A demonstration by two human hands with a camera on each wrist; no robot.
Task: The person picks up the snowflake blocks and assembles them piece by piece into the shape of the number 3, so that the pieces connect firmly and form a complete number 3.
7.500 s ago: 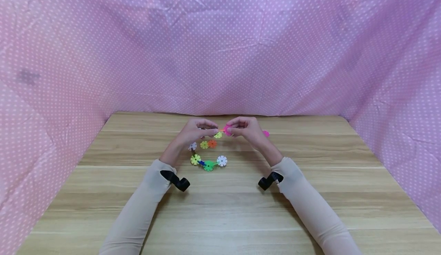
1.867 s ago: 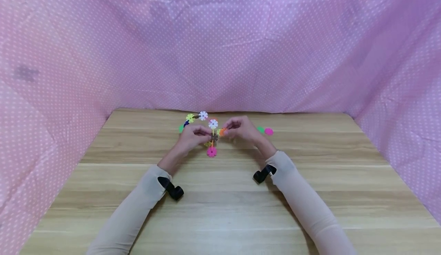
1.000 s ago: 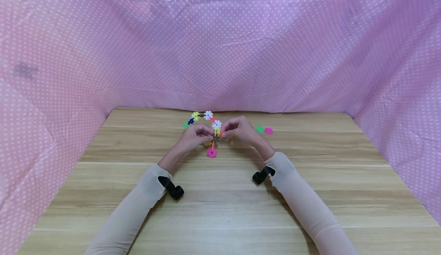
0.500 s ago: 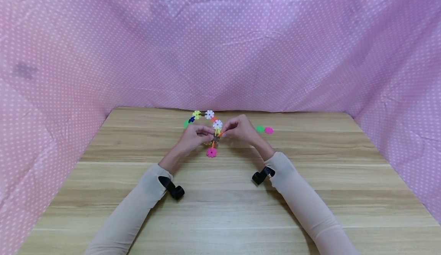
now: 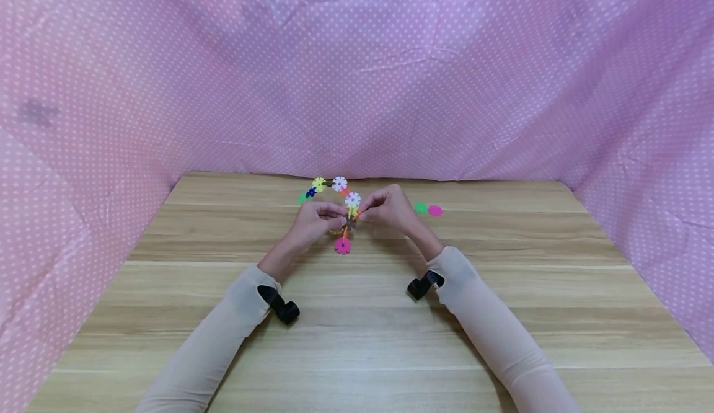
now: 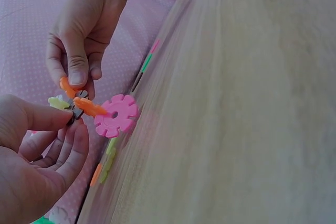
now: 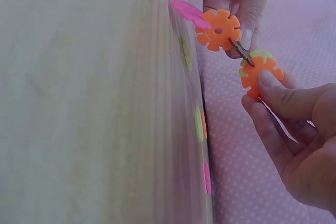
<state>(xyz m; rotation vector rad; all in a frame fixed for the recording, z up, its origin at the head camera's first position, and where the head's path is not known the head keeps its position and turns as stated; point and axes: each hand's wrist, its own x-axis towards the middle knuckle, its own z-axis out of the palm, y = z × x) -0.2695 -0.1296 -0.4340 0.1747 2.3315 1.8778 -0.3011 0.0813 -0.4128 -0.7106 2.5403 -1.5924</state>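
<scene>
Right hand [image 5: 390, 209]: pinching an orange disc [image 7: 251, 81], face-on to the head camera moments ago, now edge-on, meeting the brown disc [image 5: 351, 222]. Left hand [image 5: 315, 222]: clamped on the brown disc. Disc chain [image 5: 339, 183]: held toward the desk's [image 5: 357, 345] far edge, apparently gaining a link. Rightward, near that edge: green disc [image 5: 421, 208], pink disc [image 5: 435, 211].

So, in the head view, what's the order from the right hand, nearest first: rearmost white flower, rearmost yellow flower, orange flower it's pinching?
1. Orange flower: pinched in the right hand.
2. White flower: back, to the left.
3. Yellow flower: farther left.
</scene>
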